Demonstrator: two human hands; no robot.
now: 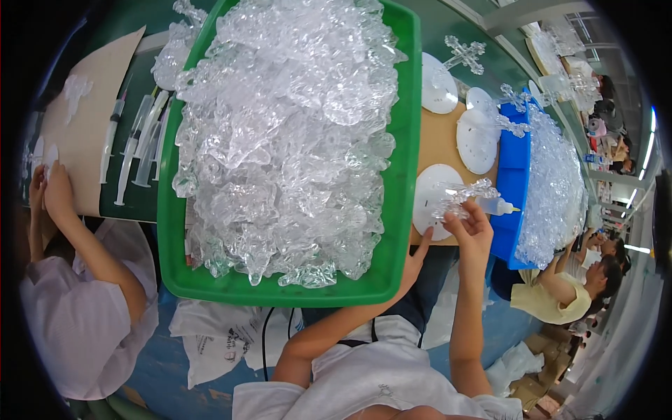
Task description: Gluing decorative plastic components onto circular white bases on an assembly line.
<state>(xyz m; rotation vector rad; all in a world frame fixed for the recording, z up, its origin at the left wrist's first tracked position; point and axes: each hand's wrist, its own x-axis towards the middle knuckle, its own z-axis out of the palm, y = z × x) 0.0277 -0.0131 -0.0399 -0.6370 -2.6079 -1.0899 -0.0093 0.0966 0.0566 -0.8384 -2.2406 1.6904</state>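
Note:
My right hand (473, 227) is closed, thumb and fingers pinching a clear plastic ornate cross (458, 201) over a round white disc (428, 203). At the disc's near edge is my left hand (416, 260), a fingertip on its top; the green tray's corner hides much of this hand. A small squeeze bottle (495, 206) with a yellowish tip lies beside the right fingers. Farther off, another white disc (476, 150) has a clear cross (511, 126) at its right edge, and a third white disc (437, 84) lies behind it.
A green tray (414, 140) heaped with clear plastic pieces fills the middle. At right stands a blue bin (511, 182) of clear pieces. Several syringes (129, 157) lie left of the tray. A co-worker (87, 280) sits at the left, hands on a small white piece; others sit far right.

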